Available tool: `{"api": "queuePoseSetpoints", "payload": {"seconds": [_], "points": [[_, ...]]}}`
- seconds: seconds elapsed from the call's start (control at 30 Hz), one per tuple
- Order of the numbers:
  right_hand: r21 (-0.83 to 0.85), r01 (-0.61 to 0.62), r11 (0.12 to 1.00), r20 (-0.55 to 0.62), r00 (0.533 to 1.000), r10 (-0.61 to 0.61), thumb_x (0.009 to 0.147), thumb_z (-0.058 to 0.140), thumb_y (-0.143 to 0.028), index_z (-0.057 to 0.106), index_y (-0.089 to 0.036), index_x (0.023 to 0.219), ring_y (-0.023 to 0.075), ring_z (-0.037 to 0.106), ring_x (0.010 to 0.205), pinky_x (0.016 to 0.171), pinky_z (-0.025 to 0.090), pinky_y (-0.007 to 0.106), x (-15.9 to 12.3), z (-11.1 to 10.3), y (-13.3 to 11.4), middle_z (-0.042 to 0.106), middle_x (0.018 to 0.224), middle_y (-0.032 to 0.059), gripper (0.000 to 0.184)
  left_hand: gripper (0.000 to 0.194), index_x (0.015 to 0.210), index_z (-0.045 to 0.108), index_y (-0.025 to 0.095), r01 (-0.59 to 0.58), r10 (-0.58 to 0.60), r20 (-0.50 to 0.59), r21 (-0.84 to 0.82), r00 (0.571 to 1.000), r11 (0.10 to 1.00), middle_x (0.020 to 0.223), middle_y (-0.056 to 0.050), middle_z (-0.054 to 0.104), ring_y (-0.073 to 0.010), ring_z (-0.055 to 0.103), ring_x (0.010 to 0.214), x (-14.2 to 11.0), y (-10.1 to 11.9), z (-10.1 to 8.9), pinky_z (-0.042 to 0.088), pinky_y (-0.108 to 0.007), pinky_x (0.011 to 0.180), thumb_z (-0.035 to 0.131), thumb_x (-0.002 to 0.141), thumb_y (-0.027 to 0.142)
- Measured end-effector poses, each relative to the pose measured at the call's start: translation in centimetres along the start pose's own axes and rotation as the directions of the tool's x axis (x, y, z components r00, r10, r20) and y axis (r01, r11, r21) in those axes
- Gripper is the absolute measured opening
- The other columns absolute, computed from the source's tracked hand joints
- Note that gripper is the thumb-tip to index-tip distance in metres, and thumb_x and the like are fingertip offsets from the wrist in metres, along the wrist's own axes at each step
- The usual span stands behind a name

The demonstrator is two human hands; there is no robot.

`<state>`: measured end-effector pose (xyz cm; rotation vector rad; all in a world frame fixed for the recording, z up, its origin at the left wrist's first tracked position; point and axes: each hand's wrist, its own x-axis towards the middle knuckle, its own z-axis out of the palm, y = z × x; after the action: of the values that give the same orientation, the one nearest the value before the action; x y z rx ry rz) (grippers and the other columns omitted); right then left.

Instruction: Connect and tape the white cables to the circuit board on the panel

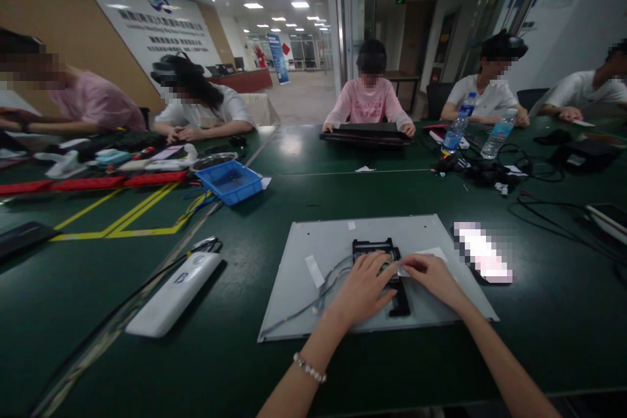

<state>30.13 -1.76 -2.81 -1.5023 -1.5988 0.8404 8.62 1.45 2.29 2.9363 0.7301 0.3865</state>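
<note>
While left hand (363, 286) spread across black bracket (400, 300), right hand (433, 275) pinching, perhaps, white strip (402, 271).

Bare tabletop (245, 372) left of panel (289, 274)

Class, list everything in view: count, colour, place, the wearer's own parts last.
Table: one, green, beneath everything
Panel: one, pale grey, front centre
Bracket: one, black, on panel
Thin cables: several, grey, panel's left
Phone: one, screen lit, right of panel
Oblong device: one, white, left
Basket: one, blue, farther left
Bottles: two, clear, far right
People: five, pink or white tops, far side
Wall sign: one, whitish, back left
Clutter: uncountable, mixed, both sides
Bracelet: one, pale, left wrist
Left hand: one, bare, over bracket
Right hand: one, bare, beside left
</note>
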Motion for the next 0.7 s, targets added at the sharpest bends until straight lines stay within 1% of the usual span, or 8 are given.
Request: {"api": "queuePoseSetpoints", "payload": {"seconds": [0.13, 0.3, 0.43, 0.57, 0.7], "points": [[0.001, -0.02, 1.0, -0.02, 1.0, 0.02, 0.078, 0.056, -0.03, 0.064, -0.021, 0.095, 0.0185, 0.065, 0.076, 0.073, 0.049, 0.03, -0.15, 0.19, 0.01, 0.07, 0.082, 0.0025, 0.021, 0.043, 0.129, 0.039, 0.022, -0.059, 0.058, 0.025, 0.035, 0.998, 0.998, 0.128, -0.009, 0.046, -0.025, 0.037, 0.125, 0.5, 0.8, 0.63, 0.031, -0.043, 0.102, 0.05, 0.088, 0.032], [-0.021, -0.009, 1.0, -0.009, 1.0, 0.009, 0.078, 0.056, -0.029, 0.062, -0.021, 0.102, 0.0189, 0.065, 0.076, 0.073, 0.049, 0.031, -0.28, 0.25, -0.15, 0.07, 0.081, 0.0026, 0.026, 0.032, 0.122, 0.045, 0.02, -0.054, 0.053, 0.027, 0.057, 0.998, 0.997, 0.123, -0.009, 0.048, -0.0245, 0.04, 0.121, 0.65, 0.96, 0.76, 0.034, -0.041, 0.098, 0.045, 0.091, 0.028], [-0.024, 0.007, 1.0, -0.024, 1.0, -0.008, 0.079, 0.055, -0.028, 0.063, -0.021, 0.1, 0.0186, 0.065, 0.077, 0.072, 0.049, 0.031, -0.33, 0.11, -0.13, 0.07, 0.084, 0.0031, 0.023, 0.031, 0.121, 0.046, 0.021, -0.049, 0.047, 0.028, 0.056, 0.998, 0.997, 0.122, -0.009, 0.048, -0.0233, 0.043, 0.118, 0.61, 0.96, 0.63, 0.035, -0.039, 0.096, 0.044, 0.091, 0.027], [-0.026, 0.036, 0.999, 0.009, 0.999, -0.036, 0.08, 0.054, -0.03, 0.066, -0.021, 0.09, 0.0184, 0.064, 0.078, 0.072, 0.048, 0.03, -0.42, -0.16, -0.22, 0.07, 0.086, 0.0026, 0.018, 0.03, 0.121, 0.046, 0.021, -0.05, 0.048, 0.029, 0.056, 0.998, 0.997, 0.122, -0.009, 0.049, -0.0226, 0.043, 0.117, 0.63, 0.98, 0.5, 0.035, -0.038, 0.096, 0.043, 0.091, 0.027], [-0.046, 0.011, 0.999, -0.003, 1.0, -0.012, 0.079, 0.054, -0.031, 0.067, -0.022, 0.089, 0.0197, 0.064, 0.078, 0.074, 0.049, 0.032, -0.44, -0.32, -0.41, 0.07, 0.085, 0.0029, 0.019, 0.029, 0.121, 0.047, 0.021, -0.053, 0.051, 0.029, 0.06, 0.998, 0.997, 0.121, -0.008, 0.049, -0.022, 0.044, 0.116, 0.68, 0.86, 0.58, 0.036, -0.038, 0.094, 0.042, 0.092, 0.025]]}}
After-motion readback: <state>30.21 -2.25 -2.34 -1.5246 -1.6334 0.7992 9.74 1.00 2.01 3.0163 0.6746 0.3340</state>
